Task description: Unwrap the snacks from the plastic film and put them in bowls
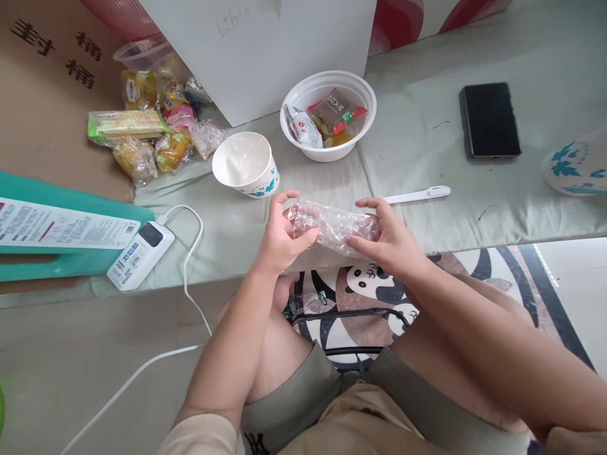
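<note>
Over the table's front edge, a crinkled clear plastic packet (334, 229) is stretched sideways between both hands. Its contents cannot be made out. My left hand (284, 234) grips the left end, thumb laid across the front. At the other end my right hand (382, 235) has its thumb and fingers closed around the plastic. A white paper cup (258, 180) with blue leaf prints stands tilted just beyond my left hand, with clear film inside. Behind my right hand lies a white plastic stick-like utensil (417, 195). Farther back is a white bowl (328, 153) with several sachets in it.
Wrapped snacks (173, 151) pile up at the left beside a cardboard box (57, 126). A power bank (141, 255) with a white cable (194, 265) leans near a teal jug (57, 189). To the right are a black phone (490, 120) and another printed cup (578, 164).
</note>
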`<state>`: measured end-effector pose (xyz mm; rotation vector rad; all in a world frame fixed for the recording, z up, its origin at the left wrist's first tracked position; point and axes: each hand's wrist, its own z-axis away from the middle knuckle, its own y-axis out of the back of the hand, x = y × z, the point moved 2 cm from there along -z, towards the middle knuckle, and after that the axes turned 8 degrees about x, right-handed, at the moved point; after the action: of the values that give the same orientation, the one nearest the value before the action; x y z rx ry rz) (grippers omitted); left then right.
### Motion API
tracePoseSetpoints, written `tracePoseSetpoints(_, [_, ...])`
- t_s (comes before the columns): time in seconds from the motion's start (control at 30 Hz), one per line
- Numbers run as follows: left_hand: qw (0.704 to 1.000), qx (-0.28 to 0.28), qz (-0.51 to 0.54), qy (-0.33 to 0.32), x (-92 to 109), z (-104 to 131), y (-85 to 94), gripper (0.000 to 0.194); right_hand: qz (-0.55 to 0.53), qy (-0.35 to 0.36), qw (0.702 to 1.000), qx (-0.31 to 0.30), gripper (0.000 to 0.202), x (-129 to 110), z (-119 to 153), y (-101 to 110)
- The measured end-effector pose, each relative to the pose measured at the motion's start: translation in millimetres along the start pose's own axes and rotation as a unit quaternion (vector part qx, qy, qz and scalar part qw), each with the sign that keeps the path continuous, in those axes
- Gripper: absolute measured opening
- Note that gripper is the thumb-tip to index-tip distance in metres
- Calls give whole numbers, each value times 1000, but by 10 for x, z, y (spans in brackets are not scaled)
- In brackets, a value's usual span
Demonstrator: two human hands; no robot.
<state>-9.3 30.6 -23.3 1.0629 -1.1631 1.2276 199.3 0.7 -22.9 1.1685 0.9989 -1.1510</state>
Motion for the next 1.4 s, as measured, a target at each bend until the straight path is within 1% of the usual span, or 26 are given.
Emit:
tracePoseSetpoints(0.03, [999, 8, 29, 13, -10, -1, -31, 77, 18, 2, 1000, 2, 47, -5, 0, -30])
tracePoseSetpoints(0.1, [996, 16, 75, 55, -23, -6, -97, 78, 48, 19, 998, 20, 37, -29, -14, -64])
tracePoseSetpoints(0.17, [993, 20, 76, 83, -15, -6, -147, 66, 60, 46, 996, 47, 38, -72, -39, -48])
tracePoseSetpoints(0.23, [997, 3, 23, 78, 12, 4, -176, 53, 70, 71, 993, 58, 41, -125, -62, 11])
tracePoseSetpoints(0.27, [997, -17, -6, 70, 27, 12, -184, 49, 76, 76, 993, 44, 41, -149, -67, 45])
tracePoseSetpoints(0.33, [995, -65, -26, 70, 48, 35, -193, 50, 85, 56, 994, -35, 37, -175, -55, 88])
tracePoseSetpoints(0.4, [992, -89, 26, 83, 53, 54, -197, 61, 72, 21, 990, -118, 31, -176, -10, 88])
tracePoseSetpoints(0.43, [989, -93, 64, 90, 49, 59, -203, 67, 51, 7, 989, -137, 29, -172, 18, 74])
tracePoseSetpoints(0.47, [986, -95, 99, 98, 42, 62, -212, 71, 21, 0, 990, -137, 28, -164, 42, 52])
tracePoseSetpoints(0.5, [982, -101, 122, 106, 30, 63, -226, 71, -10, 1, 993, -121, 28, -155, 62, 28])
tracePoseSetpoints(0.53, [979, -110, 129, 114, 15, 65, -244, 67, -37, 6, 995, -95, 27, -141, 75, 5])
tracePoseSetpoints(0.6, [979, -126, 100, 124, -19, 67, -277, 50, -58, 12, 997, -50, 24, -102, 82, -35])
tracePoseSetpoints(0.67, [984, -123, 56, 120, -49, 67, -292, 38, -52, 11, 998, -31, 16, -59, 67, -55])
tracePoseSetpoints(0.73, [986, -118, 39, 110, -67, 66, -288, 35, -51, 19, 998, -37, 13, -32, 44, -53])
tracePoseSetpoints(0.87, [984, -123, 91, 94, -41, 44, -225, 37, -59, 95, 993, -46, 8, -50, 26, -10])
tracePoseSetpoints(0.97, [974, -146, 123, 123, -3, 34, -151, 37, -43, 105, 991, -66, 18, -66, 32, 13])
tracePoseSetpoints(1.03, [972, -151, 117, 138, 9, 49, -102, 45, -41, 108, 988, -101, 24, -71, 36, 12])
tracePoseSetpoints(1.1, [983, -119, 75, 114, 15, 75, -44, 49, -33, 114, 984, -130, 25, -68, 37, 7])
tracePoseSetpoints(1.13, [991, -88, 44, 91, 24, 85, -7, 48, -24, 110, 984, -138, 27, -60, 36, 7])
tracePoseSetpoints(1.2, [1000, 12, -13, 22, 81, 83, 108, 50, -4, 89, 986, -138, 33, -34, 35, 15])
tracePoseSetpoints(1.23, [996, 81, -33, -23, 143, 64, 192, 55, 3, 79, 988, -136, 35, -22, 37, 23])
tracePoseSetpoints(1.27, [983, 159, -49, -73, 230, 31, 292, 59, 9, 75, 988, -135, 35, -14, 41, 31])
tracePoseSetpoints(1.3, [959, 244, -66, -130, 343, -12, 404, 59, 15, 76, 988, -136, 34, -10, 47, 41])
tracePoseSetpoints(1.33, [923, 326, -88, -185, 474, -65, 516, 54, 20, 81, 987, -137, 32, -10, 53, 51])
tracePoseSetpoints(1.37, [884, 386, -120, -233, 614, -130, 613, 46, 24, 86, 986, -140, 31, -14, 59, 62])
tracePoseSetpoints(1.4, [838, 442, -161, -276, 757, -201, 692, 44, 29, 91, 985, -142, 30, -20, 62, 71])
